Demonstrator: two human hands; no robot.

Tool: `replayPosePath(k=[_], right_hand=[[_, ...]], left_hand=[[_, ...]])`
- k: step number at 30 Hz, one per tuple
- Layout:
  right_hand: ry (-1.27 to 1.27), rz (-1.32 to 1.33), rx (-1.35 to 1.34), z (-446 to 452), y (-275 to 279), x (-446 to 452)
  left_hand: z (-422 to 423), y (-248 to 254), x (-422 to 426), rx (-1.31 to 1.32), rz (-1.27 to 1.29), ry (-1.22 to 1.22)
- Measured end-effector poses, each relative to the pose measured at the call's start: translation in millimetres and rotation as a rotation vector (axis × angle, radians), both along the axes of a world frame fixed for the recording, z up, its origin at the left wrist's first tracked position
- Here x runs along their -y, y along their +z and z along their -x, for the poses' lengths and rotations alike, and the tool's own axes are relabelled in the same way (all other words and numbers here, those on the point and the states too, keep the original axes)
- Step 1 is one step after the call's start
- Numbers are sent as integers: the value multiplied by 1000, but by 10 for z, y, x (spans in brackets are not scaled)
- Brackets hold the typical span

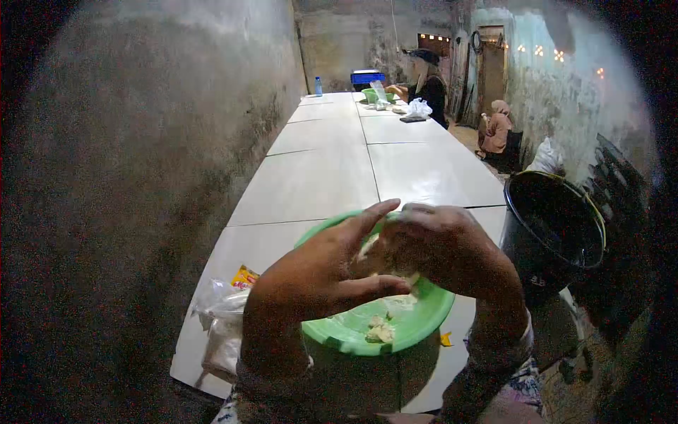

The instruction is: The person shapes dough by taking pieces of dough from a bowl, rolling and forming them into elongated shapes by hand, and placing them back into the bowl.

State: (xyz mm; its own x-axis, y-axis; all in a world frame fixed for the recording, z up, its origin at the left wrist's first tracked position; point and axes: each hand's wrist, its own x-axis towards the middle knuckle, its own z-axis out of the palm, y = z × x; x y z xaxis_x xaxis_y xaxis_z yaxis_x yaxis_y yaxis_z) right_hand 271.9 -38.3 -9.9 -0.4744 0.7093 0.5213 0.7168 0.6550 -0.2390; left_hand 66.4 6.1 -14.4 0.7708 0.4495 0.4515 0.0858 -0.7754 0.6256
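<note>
A light green basin (426,324) stands on the tiled table in front of me, with pale crumbly dough (381,330) and whitish powder inside. My left hand (321,268) is over the basin's left side, palm turned inward, fingers stretched and thumb apart. Against its palm, my right hand (441,244) curls its fingers downward above the basin. Those right fingertips are blurred and partly hidden, so whatever they hold cannot be made out.
Clear plastic bags (224,343) and a yellow packet (244,276) lie left of the basin. A yellow scrap (445,339) lies to its right. A black bucket (540,233) stands at the right edge. Two people are farther back, one beside another green basin (379,96).
</note>
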Motion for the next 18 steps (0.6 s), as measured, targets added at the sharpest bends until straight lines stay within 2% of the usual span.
replayPosePath(k=[1,3,4,6,8,9,10,11,16,18], right_hand=[[14,-29,-94,7,14,14],[28,-59,-190,25,42,36],[-25,-129,-143,24,59,41],[-81,-202,-101,41,47,14],[-161,-306,-310,71,-19,-68],[-106,-129,-384,40,-42,-50],[16,243,-539,21,-34,-53],[1,243,-462,8,-37,-58],[-45,331,-299,-131,-87,-210],[108,460,-372,-202,-195,-354]], left_hand=[[-41,-10,-1,3,1,0],[-124,24,7,121,259,-117],[-150,21,-6,119,260,-118],[-200,-7,-58,107,195,53],[-212,-5,-28,183,217,69],[-187,24,-3,144,268,109],[-176,50,16,106,318,150],[-190,-80,-98,96,157,152],[-134,-26,-51,-145,103,261],[-97,-31,-53,-234,40,295]])
